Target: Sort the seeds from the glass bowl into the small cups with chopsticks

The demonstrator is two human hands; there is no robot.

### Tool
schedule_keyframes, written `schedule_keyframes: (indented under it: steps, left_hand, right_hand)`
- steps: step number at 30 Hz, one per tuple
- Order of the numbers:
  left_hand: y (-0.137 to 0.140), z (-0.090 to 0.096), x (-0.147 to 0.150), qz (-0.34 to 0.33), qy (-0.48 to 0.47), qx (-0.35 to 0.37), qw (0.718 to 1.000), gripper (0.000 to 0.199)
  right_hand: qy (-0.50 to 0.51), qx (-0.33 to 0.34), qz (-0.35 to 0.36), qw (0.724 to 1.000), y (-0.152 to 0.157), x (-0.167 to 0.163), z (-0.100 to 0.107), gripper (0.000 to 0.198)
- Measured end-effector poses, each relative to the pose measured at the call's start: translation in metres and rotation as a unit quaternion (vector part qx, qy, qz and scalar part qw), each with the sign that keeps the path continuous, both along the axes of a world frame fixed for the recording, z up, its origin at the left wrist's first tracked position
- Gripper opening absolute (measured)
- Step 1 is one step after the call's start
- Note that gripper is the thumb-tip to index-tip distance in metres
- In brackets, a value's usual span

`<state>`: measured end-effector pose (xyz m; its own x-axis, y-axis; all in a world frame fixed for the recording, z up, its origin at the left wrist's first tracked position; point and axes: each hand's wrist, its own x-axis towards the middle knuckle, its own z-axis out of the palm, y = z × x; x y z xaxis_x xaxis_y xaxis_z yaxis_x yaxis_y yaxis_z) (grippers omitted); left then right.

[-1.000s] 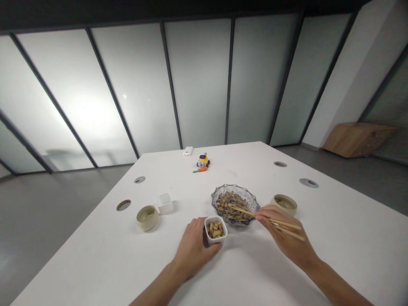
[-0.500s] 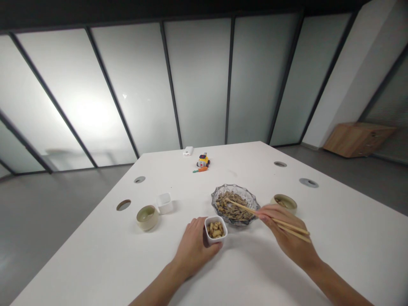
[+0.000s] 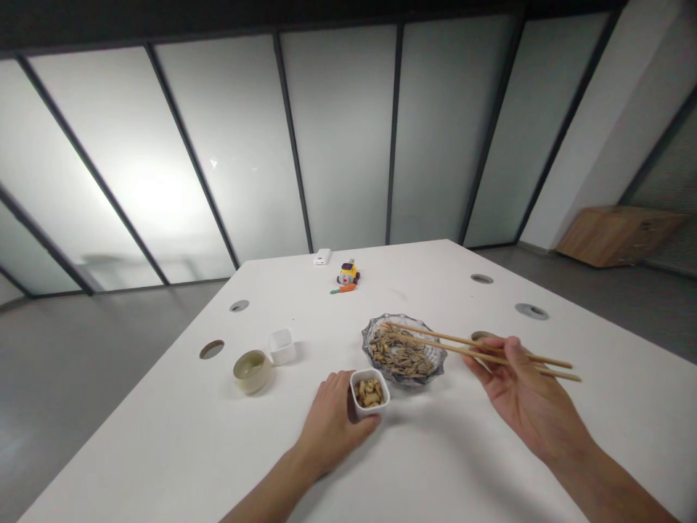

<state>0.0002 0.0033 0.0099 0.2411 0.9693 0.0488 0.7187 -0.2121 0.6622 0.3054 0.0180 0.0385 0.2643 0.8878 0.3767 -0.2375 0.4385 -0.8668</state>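
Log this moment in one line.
left grip: around white cup | right grip: holding chopsticks, tips at glass bowl | beyond: yellow toy vehicle, carrot-shaped toy

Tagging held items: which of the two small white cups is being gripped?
The nearer white cup, containing tan pieces: the left hand grips it. The other white cup stands farther off to the left, untouched.

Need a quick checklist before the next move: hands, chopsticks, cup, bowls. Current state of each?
1. Left hand gripping white cup: ok.
2. White cup upright, contents inside: ok.
3. Right hand holding both chopsticks: ok.
4. Chopstick tips within the glass bowl outline, as seen from the head: ok.
5. Piece pinched between tips: cannot tell, too small.
6. Clear view of greenish bowl behind right hand: not ok, mostly hidden.
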Motion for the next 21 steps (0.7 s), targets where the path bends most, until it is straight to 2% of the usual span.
schedule_keyframes:
  steps: [7, 10, 12, 15, 17, 21]
  left_hand:
    - [0.000, -0.001, 0.000, -0.004, -0.012, 0.002, 1.000, 0.040]
    - [0.001, 0.000, 0.001, 0.001, -0.014, -0.001, 1.000, 0.040]
    - [0.001, 0.001, 0.001, -0.001, -0.011, -0.001, 1.000, 0.039]
    - [0.000, 0.003, 0.002, 0.001, -0.006, 0.000, 1.000, 0.039]
    - [-0.001, 0.004, 0.002, 0.003, -0.003, 0.001, 1.000, 0.038]
    - [-0.002, 0.005, 0.003, -0.002, -0.006, 0.004, 1.000, 0.039]
  right_hand:
    - [-0.024, 0.016, -0.005, 1.000, -0.002, 0.000, 0.001, 0.025]
    - [-0.106, 0.035, -0.064, 0.992, -0.007, -0.001, 0.003, 0.031]
    - [-0.226, 0.055, -0.144, 0.962, -0.011, 0.000, 0.006, 0.032]
    - [-0.371, 0.110, -0.229, 0.893, -0.017, 0.000, 0.010, 0.025]
    - [-0.403, 0.148, -0.251, 0.867, -0.021, 0.001, 0.016, 0.021]
    - [-0.437, 0.180, -0.297, 0.830, -0.030, 0.009, 0.031, 0.019]
